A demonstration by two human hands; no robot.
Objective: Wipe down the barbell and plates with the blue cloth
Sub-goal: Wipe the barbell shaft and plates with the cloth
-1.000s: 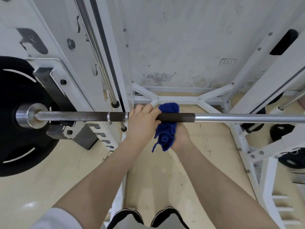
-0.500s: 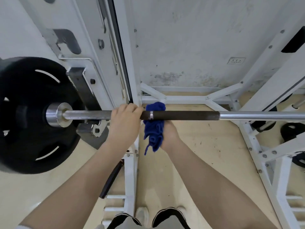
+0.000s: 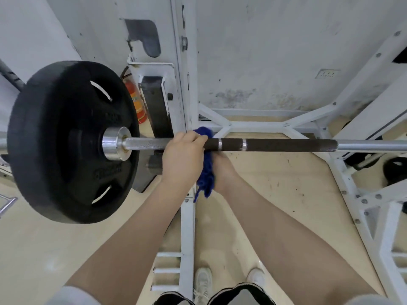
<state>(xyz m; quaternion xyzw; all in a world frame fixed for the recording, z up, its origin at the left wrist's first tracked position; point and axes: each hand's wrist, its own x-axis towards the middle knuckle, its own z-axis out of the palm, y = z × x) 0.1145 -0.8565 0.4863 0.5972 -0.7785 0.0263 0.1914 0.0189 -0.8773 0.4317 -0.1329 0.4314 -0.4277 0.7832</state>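
The barbell (image 3: 286, 145) runs left to right across the view, dark and knurled in the middle, bare steel toward both ends. A black plate (image 3: 66, 139) sits on its left sleeve. My left hand (image 3: 182, 155) grips the bar from above, just right of the steel collar. Beside it the blue cloth (image 3: 206, 172) is wrapped around the bar and hangs below it. My right hand (image 3: 222, 170) holds the cloth from underneath, mostly hidden by the cloth and the bar.
A white rack upright (image 3: 187, 84) stands behind the bar, and white frame rails (image 3: 352, 194) run across the tan floor at right. An orange fire extinguisher (image 3: 135, 100) stands behind the plate. Loose black plates (image 3: 394, 170) lie at far right. My shoes (image 3: 202, 282) are below.
Both hands and the cloth have slid left along the bar toward the plate. The dark knurled section right of the cloth is now uncovered, and the view has shifted left.
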